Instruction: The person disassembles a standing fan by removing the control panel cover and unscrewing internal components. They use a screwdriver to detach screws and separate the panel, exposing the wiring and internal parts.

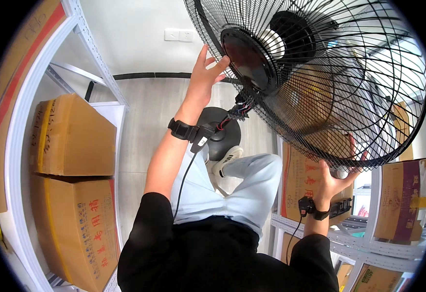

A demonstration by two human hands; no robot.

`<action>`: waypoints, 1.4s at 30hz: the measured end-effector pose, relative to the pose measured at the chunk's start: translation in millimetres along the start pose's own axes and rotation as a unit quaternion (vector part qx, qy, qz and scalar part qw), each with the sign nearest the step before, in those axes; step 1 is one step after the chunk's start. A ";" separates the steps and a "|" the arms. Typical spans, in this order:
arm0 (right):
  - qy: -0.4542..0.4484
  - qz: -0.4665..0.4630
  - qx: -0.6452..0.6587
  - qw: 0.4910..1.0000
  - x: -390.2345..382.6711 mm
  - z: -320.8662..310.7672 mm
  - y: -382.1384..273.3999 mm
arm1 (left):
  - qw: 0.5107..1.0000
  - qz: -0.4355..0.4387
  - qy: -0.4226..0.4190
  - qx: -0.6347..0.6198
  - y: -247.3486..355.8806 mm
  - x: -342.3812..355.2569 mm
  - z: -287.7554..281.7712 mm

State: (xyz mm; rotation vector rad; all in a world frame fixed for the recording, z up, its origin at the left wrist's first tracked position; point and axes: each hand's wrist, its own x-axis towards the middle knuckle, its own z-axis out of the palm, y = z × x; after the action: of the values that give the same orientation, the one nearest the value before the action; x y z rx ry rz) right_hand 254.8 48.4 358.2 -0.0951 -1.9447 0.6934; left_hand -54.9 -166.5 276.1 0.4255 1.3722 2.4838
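A large black fan (249, 61) with a wire cage leans across the upper right. Its stand runs down to a round dark base (222, 131) on the floor, with loose wires (232, 117) showing near the neck. My left hand (204, 78) is at the cage's left side, fingers apart, thumb by the round centre disc; whether it touches is hard to tell. Under the lower rim, my right hand (337, 182) grips the wire cage (315, 146), with some fingers behind the bars. A small rounded white thing (339, 173) shows at that palm; its kind is unclear.
Cardboard boxes (79, 136) fill the white metal shelf (16, 97) on the left. More boxes (398, 199) stand on shelving (364, 247) at the right. A wall socket (179, 35) is ahead. My legs (252, 180) are close to the fan base. Cables hang from both wrist straps.
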 end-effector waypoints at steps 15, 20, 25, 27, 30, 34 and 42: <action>0.039 0.043 0.057 0.997 31.1 0.7 -23.4 | 0.990 0.069 0.087 0.091 -5.0 1.6 15.7; 0.027 0.072 0.054 0.996 33.6 -2.7 -18.0 | 0.994 0.062 0.079 0.033 1.2 0.0 20.8; 0.015 0.037 -0.006 0.999 27.6 1.5 -17.0 | 0.997 0.058 0.051 0.005 2.8 7.8 11.7; 0.024 0.050 0.017 0.998 21.6 3.7 -15.2 | 0.997 0.053 0.047 0.012 6.4 7.3 11.5; 0.027 0.074 0.063 0.995 14.3 9.9 -12.7 | 0.997 0.065 0.041 0.018 10.7 11.7 10.2; 0.023 0.092 0.084 0.992 7.5 14.2 -6.3 | 0.994 0.087 0.041 0.044 13.2 23.2 7.1; 0.035 0.096 0.091 0.991 -5.4 38.4 -15.6 | 0.991 0.072 0.004 0.116 23.5 55.3 -8.6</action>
State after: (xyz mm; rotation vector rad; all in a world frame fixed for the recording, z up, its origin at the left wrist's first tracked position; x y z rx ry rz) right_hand 228.3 17.1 349.9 -0.1938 -1.8121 0.9793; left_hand -111.2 -164.7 298.6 0.5839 1.6983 2.4460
